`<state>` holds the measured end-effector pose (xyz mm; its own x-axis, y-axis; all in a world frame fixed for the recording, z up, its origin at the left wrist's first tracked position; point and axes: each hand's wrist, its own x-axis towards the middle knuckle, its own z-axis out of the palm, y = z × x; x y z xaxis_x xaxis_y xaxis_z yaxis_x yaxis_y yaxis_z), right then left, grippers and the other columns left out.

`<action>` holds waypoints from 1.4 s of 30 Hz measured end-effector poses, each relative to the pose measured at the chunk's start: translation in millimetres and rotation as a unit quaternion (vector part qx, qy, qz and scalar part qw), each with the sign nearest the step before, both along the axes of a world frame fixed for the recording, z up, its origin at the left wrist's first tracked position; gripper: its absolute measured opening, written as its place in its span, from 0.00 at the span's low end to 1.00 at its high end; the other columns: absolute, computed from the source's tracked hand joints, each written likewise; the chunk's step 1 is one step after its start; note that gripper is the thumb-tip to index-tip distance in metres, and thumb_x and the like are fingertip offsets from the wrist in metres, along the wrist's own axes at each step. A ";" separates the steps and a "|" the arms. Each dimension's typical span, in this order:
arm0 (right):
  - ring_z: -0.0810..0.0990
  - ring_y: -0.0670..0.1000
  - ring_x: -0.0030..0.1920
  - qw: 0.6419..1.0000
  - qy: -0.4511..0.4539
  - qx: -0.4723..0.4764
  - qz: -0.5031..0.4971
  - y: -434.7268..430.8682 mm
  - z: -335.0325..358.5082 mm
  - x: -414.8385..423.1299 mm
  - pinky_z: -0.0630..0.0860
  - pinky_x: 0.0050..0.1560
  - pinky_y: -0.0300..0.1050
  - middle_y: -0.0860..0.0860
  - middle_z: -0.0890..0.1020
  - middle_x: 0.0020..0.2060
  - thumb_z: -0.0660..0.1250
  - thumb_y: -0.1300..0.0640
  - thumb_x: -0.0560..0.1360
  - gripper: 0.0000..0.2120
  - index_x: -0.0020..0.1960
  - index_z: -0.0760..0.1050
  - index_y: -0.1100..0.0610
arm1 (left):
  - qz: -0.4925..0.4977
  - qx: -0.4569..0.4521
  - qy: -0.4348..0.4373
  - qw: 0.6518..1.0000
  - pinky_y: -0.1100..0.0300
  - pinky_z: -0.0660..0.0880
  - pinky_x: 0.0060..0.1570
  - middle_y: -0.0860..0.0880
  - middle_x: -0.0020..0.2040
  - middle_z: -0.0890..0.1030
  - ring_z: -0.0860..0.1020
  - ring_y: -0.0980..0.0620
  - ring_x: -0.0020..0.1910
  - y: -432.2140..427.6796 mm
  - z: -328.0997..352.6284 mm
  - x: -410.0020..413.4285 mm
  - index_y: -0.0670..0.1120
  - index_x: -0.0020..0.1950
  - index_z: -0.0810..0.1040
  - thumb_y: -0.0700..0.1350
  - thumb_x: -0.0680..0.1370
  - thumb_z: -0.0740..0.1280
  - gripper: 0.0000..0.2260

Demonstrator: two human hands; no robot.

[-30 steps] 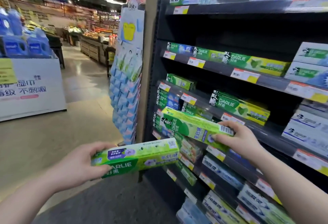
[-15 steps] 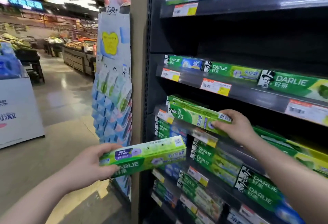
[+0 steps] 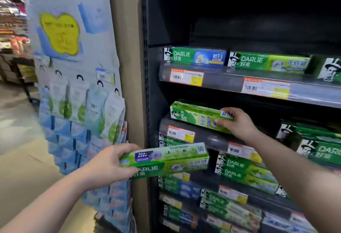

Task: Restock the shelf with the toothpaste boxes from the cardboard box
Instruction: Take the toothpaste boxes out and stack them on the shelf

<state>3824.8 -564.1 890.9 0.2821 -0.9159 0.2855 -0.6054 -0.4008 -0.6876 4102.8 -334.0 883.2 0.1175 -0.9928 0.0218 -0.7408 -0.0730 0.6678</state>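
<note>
Right hand (image 3: pixel 238 123) outstretched, curled round the upper toothpaste box (image 3: pixel 195 116) — left hand (image 3: pixel 108 166) lower, gripping a second box (image 3: pixel 169 160).

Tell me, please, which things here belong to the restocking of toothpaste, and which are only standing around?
Belong to the job:
- left hand, holding a green toothpaste box
- right hand, gripping a second box, tilted at the shelf

Only standing around:
- hanging sachet display
- price labels
- upper-shelf boxes
</note>
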 end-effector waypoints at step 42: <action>0.73 0.50 0.48 0.984 0.049 -0.055 -0.164 24.1 -18.3 -67.5 0.64 0.49 0.33 0.53 0.74 0.48 0.71 0.55 0.70 0.13 0.53 0.79 0.58 | -0.134 -0.122 0.043 0.982 0.59 0.74 0.48 0.48 0.49 0.81 0.79 0.50 0.46 -216.0 47.2 -25.8 0.51 0.55 0.78 0.43 0.64 0.72 0.19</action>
